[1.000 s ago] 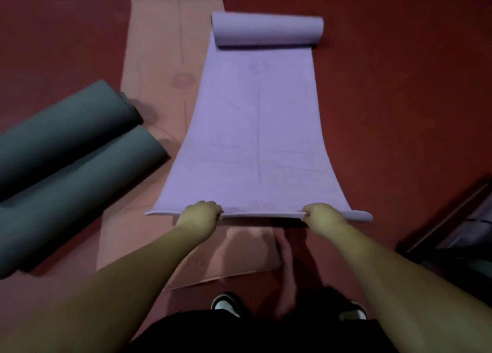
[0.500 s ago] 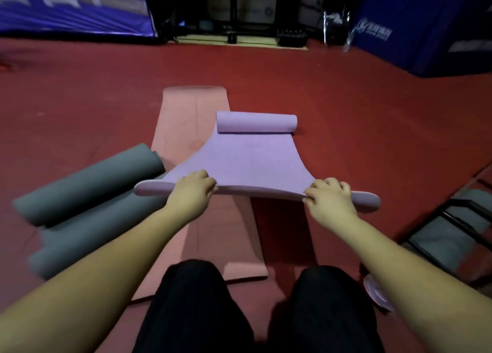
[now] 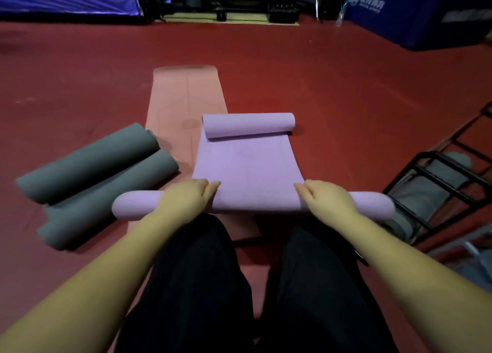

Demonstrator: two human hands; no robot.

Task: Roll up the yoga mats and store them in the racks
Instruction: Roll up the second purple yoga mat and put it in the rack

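Purple mat (image 3: 246,163) laid on red floor (image 3: 346,91), partly over pink mat (image 3: 186,97); far end is curled into small roll. Near edge is turned over into tight roll — left hand (image 3: 186,201) and right hand (image 3: 328,202) are set on it well apart, fingers (image 3: 211,186) loosely curved over roll, likely for even rolling. Two grey rolled mats (image 3: 93,171) parked at left. Black rack (image 3: 439,190) stands at right — within reach for storing.

Near edge of purple mat (image 3: 247,166) now curled into roll (was flat edge) under both hands.
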